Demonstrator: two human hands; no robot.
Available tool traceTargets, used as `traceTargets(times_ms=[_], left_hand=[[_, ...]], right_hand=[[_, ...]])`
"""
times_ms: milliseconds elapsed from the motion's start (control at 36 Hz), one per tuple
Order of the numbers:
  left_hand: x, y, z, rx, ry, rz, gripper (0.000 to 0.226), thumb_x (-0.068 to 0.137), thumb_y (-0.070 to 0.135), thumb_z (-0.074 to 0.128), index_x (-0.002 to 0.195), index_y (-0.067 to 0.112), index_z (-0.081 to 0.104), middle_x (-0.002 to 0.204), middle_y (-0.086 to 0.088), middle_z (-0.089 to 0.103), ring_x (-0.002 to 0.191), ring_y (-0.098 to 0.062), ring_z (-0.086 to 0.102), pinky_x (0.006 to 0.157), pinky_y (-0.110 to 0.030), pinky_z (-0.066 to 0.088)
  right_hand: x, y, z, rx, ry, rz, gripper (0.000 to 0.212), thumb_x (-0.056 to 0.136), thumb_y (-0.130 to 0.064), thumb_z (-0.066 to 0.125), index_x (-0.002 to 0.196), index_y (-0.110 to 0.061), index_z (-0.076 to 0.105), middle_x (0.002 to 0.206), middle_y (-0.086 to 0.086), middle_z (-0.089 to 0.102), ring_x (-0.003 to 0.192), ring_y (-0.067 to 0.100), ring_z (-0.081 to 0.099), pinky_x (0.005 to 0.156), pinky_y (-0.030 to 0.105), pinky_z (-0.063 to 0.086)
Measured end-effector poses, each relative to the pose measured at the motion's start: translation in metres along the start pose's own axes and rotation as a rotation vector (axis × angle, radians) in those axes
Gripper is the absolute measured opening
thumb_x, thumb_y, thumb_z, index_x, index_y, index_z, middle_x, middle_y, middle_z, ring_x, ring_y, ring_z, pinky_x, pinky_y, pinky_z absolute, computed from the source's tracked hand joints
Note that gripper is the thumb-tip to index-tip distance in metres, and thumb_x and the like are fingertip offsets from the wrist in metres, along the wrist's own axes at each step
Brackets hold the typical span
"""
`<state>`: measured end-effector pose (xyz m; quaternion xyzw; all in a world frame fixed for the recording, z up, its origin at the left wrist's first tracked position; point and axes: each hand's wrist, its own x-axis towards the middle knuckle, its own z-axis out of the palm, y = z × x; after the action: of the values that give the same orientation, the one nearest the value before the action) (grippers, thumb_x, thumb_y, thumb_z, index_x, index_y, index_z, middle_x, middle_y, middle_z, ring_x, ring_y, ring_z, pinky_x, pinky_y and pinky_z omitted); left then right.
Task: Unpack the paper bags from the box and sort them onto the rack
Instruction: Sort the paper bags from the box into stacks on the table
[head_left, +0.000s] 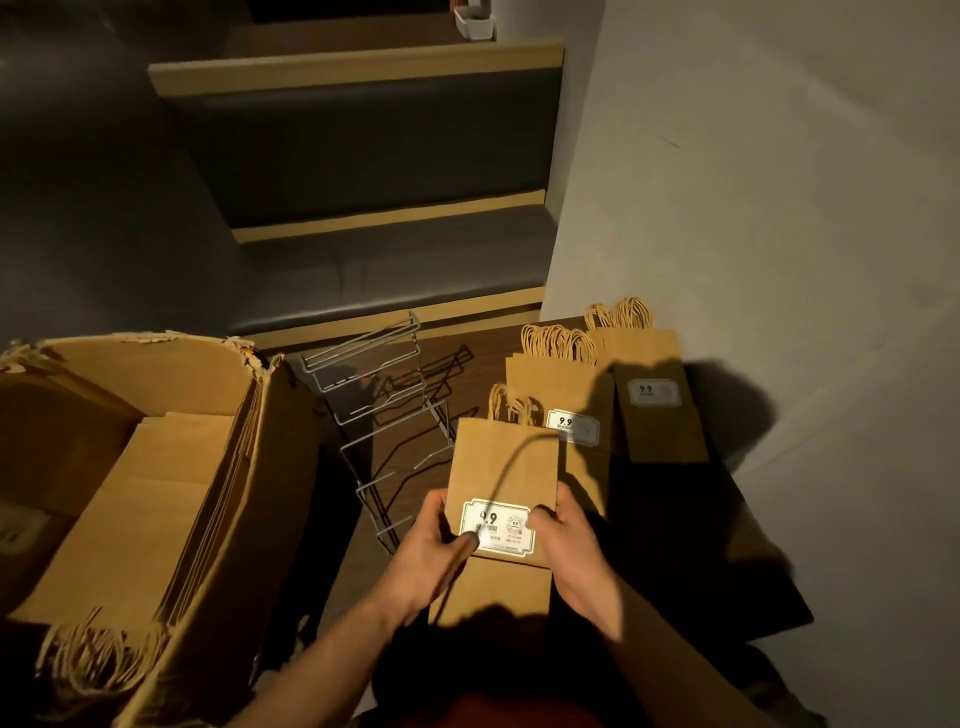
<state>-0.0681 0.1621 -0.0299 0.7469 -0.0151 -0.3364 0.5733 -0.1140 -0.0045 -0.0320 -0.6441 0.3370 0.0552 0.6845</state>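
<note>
1. While both hands clasp it, left hand (434, 545) and right hand (576, 551) closed on its lower edges, the flat brown paper bag (501, 467) points handles-away.
2. Left of it and just beside, the grey wire rack (384, 415) lies nearer the left hand.

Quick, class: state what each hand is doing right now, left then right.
Left hand: closed on the left edge of the paper bag.
Right hand: closed on the same bag's right edge.
</note>
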Motion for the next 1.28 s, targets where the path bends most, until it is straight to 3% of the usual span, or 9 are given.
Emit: traceTargets(times_ms=[83,167,250,444,583,667,722,861,1278], left_hand=[[0.010,0.024,0.007,0.022,0.012,0.053,0.048,0.087,-0.006,0.060,0.124,0.019,0.046,0.077,0.003,0.065,0.057,-0.008,0.056,0.049,-0.020,0.043],[0.024,0.063,0.014,-0.055,-0.029,0.108,0.059,0.084,-0.012,0.060,0.130,0.023,0.047,0.112,0.000,0.069,0.098,-0.019,0.068,0.080,-0.035,0.058],[0.036,0.107,0.021,-0.086,-0.107,0.164,0.067,0.088,-0.009,0.060,0.145,0.017,0.036,0.120,0.000,0.065,0.106,-0.014,0.064,0.092,-0.028,0.054],[0.044,0.138,0.020,-0.175,-0.098,0.079,0.073,0.097,0.017,0.056,0.156,0.021,0.013,0.155,-0.003,0.035,0.089,0.003,0.048,0.065,0.001,0.042],[0.039,0.129,0.007,-0.164,-0.056,0.020,0.069,0.098,0.021,0.054,0.155,0.025,0.016,0.157,0.001,0.032,0.131,-0.011,0.040,0.080,-0.006,0.034],[0.036,0.122,-0.007,-0.168,-0.026,-0.010,0.065,0.098,0.020,0.053,0.154,0.024,0.021,0.152,0.002,0.041,0.117,-0.005,0.046,0.066,-0.002,0.042],[0.032,0.118,-0.016,-0.168,-0.010,-0.004,0.061,0.098,0.019,0.053,0.153,0.022,0.025,0.150,0.002,0.044,0.112,-0.004,0.047,0.079,-0.006,0.040],[0.019,0.114,-0.048,-0.157,0.046,0.061,0.059,0.097,0.020,0.055,0.151,0.021,0.031,0.146,0.002,0.050,0.124,-0.004,0.048,0.092,-0.013,0.034],[-0.075,0.073,-0.242,-0.086,0.326,0.226,0.055,0.097,0.036,0.054,0.148,0.024,0.038,0.143,0.008,0.052,0.130,-0.006,0.047,0.114,-0.034,0.034]], right_hand=[[0.001,-0.023,-0.011,0.032,0.064,-0.038,0.043,0.089,0.005,0.048,0.120,-0.025,0.052,0.104,-0.011,0.065,0.093,0.007,0.065,0.065,0.016,0.051],[0.013,-0.062,-0.032,0.076,0.088,-0.082,0.044,0.089,0.000,0.054,0.128,-0.019,0.049,0.109,0.006,0.065,0.091,0.023,0.066,0.063,0.028,0.053],[0.035,-0.101,-0.055,0.006,0.157,-0.127,0.044,0.092,-0.004,0.051,0.134,-0.017,0.045,0.110,0.012,0.062,0.087,0.027,0.065,0.059,0.033,0.052],[0.069,-0.111,-0.087,-0.078,0.104,0.156,0.044,0.089,-0.013,0.060,0.129,-0.010,0.041,0.111,0.017,0.058,0.095,0.034,0.063,0.076,0.046,0.057],[0.063,-0.094,-0.064,-0.349,0.069,0.156,0.045,0.088,-0.020,0.061,0.129,-0.007,0.047,0.122,0.016,0.057,0.103,0.028,0.060,0.087,0.043,0.052],[0.050,-0.095,-0.036,-0.463,0.058,0.073,0.044,0.096,-0.018,0.053,0.138,-0.008,0.042,0.135,0.011,0.049,0.101,0.019,0.051,0.080,0.032,0.045],[0.045,-0.095,-0.014,-0.421,0.024,0.035,0.049,0.098,-0.016,0.051,0.145,-0.011,0.038,0.143,0.012,0.045,0.098,0.013,0.050,0.073,0.027,0.044],[0.028,-0.111,0.049,-0.353,-0.071,-0.120,0.057,0.095,-0.013,0.057,0.148,-0.012,0.037,0.149,0.010,0.042,0.132,0.020,0.043,0.099,0.026,0.034],[-0.047,-0.148,0.276,-0.274,-0.359,-0.320,0.050,0.093,-0.008,0.054,0.142,-0.008,0.044,0.141,0.006,0.052,0.130,0.012,0.049,0.111,0.028,0.036]])
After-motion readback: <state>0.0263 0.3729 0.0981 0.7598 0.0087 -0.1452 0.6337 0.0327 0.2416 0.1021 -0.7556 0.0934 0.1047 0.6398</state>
